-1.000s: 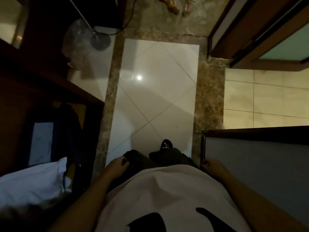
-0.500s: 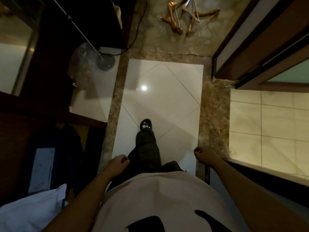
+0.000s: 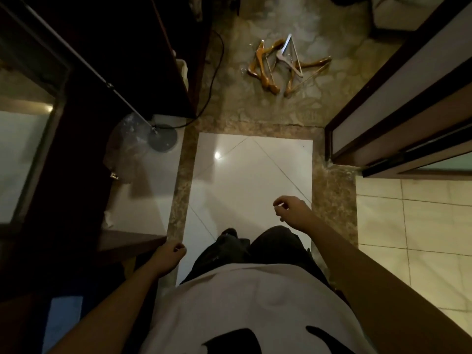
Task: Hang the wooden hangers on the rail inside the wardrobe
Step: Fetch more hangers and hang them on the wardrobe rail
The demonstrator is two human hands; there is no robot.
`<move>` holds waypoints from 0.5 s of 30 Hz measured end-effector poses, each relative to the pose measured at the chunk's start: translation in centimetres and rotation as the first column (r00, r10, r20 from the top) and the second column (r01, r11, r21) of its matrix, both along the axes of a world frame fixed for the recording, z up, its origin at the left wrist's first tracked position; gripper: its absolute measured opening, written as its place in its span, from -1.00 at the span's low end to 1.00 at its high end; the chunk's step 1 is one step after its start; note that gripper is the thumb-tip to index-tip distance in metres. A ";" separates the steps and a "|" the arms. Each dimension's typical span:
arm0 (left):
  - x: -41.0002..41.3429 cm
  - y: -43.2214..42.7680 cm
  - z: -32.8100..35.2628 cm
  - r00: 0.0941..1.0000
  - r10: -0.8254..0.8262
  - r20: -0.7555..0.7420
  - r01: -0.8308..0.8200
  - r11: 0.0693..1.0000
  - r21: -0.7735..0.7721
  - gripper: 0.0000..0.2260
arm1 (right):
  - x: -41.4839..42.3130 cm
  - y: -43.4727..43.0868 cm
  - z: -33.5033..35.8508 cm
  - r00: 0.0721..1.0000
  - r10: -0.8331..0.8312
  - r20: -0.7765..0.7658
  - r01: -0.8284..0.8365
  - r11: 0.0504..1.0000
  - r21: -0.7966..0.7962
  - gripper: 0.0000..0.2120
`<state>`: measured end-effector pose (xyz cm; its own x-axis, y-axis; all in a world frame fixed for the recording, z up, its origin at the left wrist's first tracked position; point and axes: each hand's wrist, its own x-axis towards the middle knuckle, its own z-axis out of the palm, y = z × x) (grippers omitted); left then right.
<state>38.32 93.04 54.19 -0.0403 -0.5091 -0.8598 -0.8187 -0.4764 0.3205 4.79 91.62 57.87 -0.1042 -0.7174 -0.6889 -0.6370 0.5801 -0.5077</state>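
the hangers are orange-brown wood with a light varnish sheen and thin metal bars. the white tile is smooth and glossy, mirroring a lamp spot. its border is mottled brown polished stone. the pole is bright metal, the bag clear crinkled plastic. the shirt is matt pale cloth, the trousers dark cloth.

Hangers piled on floor at top centre; wardrobe upper left; lamp base below it.
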 end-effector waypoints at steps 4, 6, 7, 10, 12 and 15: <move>-3.4 -5.9 -0.1 0.996 -0.088 0.030 0.088 0.996 0.003 -0.86 | -4.7 -1.8 -1.2 0.997 -0.077 -0.017 0.078 0.995 0.067 -0.80; -6.1 -9.2 -0.3 0.993 -0.109 0.039 0.109 0.994 -0.006 -0.77 | -7.5 -2.5 -1.8 0.990 -0.139 -0.011 0.139 0.982 0.127 -0.81; -7.9 -10.7 -0.3 0.992 -0.120 0.040 0.120 0.993 -0.008 -0.75 | -9.0 -2.8 -2.1 0.986 -0.169 -0.014 0.169 0.973 0.156 -0.81; -14.7 -15.2 -0.4 0.975 -0.220 0.023 0.220 0.975 -0.010 -0.75 | -13.6 -4.1 -2.9 0.964 -0.264 -0.034 0.265 0.942 0.209 -0.79; -20.0 -18.4 0.0 0.961 -0.276 -0.016 0.275 0.961 -0.021 -0.75 | -17.0 -5.6 -2.9 0.946 -0.319 -0.048 0.322 0.922 0.216 -0.78; -27.6 -23.0 1.3 0.936 -0.345 -0.075 0.342 0.938 -0.052 -0.75 | -21.6 -8.0 -2.5 0.937 -0.345 -0.053 0.346 0.899 0.269 -0.77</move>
<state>10.68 70.02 55.45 -0.2875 -0.4836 -0.8267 -0.9007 -0.1569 0.4050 -16.86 83.61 55.41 -0.3145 -0.4223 -0.8502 -0.3731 0.8785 -0.2983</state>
